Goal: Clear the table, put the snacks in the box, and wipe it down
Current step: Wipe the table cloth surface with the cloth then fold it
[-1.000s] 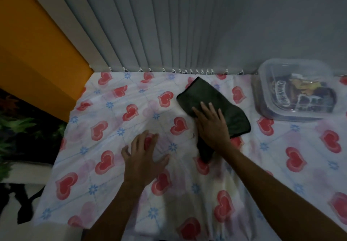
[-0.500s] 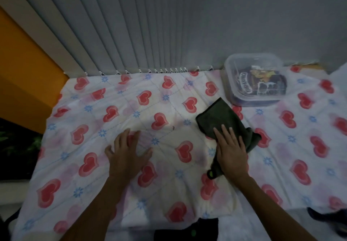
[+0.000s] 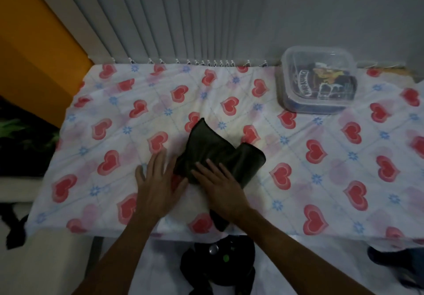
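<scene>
Dark green wiping cloth (image 3: 215,154) has slid left to the middle of the heart-print tablecloth (image 3: 321,180); right hand (image 3: 220,189) presses it flat, fingers spread. Left hand (image 3: 156,186) lies open beside it, now nearly touching.

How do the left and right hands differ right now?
The left hand lies flat on the bare heart-print tablecloth, fingers spread; the right hand presses on the dark cloth. The left hand sits nearer the table's left side; the right hand is closer to the lidded plastic box. The left hand covers nothing; the right hand pins the bunched cloth. Both are palm-down, side by side near the front edge.
</scene>
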`<state>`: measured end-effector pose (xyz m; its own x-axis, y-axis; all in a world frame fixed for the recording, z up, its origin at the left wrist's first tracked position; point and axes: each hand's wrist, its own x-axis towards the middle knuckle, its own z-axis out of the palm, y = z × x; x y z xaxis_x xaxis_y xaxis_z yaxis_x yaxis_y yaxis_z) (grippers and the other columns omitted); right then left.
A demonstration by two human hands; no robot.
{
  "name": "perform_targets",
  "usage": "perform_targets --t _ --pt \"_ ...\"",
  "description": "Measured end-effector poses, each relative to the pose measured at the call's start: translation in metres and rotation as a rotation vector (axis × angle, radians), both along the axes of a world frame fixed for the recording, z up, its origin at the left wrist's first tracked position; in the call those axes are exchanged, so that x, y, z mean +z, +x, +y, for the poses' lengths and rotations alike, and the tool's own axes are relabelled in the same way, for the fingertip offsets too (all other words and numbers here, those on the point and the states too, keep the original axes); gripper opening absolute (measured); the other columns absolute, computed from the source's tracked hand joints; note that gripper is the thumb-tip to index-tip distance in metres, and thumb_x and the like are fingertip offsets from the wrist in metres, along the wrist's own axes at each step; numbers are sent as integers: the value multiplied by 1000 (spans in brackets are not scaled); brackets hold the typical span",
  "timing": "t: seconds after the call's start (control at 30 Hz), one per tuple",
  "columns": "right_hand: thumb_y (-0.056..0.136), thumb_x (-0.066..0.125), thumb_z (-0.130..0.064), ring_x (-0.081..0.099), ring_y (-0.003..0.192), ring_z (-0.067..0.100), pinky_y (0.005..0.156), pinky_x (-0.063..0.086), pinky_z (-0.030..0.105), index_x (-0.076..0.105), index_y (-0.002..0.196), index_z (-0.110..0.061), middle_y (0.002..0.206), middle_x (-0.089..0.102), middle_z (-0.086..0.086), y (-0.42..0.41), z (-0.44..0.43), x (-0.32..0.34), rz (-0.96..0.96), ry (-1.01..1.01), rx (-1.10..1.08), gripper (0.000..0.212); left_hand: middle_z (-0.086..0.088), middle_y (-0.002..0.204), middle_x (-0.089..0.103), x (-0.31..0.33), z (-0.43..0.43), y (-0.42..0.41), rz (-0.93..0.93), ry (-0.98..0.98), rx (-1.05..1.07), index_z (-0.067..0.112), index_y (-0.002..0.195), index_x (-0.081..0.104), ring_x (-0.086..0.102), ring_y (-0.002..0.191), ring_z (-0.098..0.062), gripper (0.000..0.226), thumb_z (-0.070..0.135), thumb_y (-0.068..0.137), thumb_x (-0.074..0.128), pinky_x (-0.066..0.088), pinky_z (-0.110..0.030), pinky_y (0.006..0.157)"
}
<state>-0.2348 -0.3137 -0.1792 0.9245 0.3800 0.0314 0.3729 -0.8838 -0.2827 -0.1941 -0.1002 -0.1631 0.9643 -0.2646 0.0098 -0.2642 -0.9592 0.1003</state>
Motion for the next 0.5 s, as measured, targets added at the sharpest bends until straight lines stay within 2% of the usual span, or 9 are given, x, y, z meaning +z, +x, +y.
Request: perform_targets --t 0.17,0.23,0.3,0.4,0.5 --pt "91 39 -28 24 150 22 119 23 49 36 152 -31 160 31 -4 -3 -54 7 56 -52 -165 60 -8 167 15 -9 22 -28 108 37 87 34 158 20 16 152 -31 101 93 76 27 19 -67 115" --pt "91 38 -27 25 149 24 119 24 51 38 151 -30 160 32 -4 -9 -83 10 67 -71 -247 60 -6 168 9 -7 26 -29 131 39 110 37 158 17 12 153 -31 105 96 72 25 16 -67 116" --pt "90 45 -23 22 150 24 119 22 52 36 152 -30 161 29 -3 -16 -109 13 76 -85 -338 63 -5 169 5 -5 27 -30 154 33 126 39 158 12 8 154 -31 107 98 70 26 13 -68 116" --pt "88 55 -8 23 150 27 119 19 52 38 151 -26 161 29 0 -25 -131 17 74 -16 -496 68 -2 169 -2 -5 27 -32 177 16 152 42 158 5 1 155 -29 108 99 69 28 8 -67 118" --pt "90 49 -6 21 150 29 121 19 52 36 152 -23 161 29 2 -23 -118 21 82 29 -531 65 -2 169 -5 -3 34 -30 200 26 169 42 158 1 -3 155 -27 111 100 67 29 6 -66 118"
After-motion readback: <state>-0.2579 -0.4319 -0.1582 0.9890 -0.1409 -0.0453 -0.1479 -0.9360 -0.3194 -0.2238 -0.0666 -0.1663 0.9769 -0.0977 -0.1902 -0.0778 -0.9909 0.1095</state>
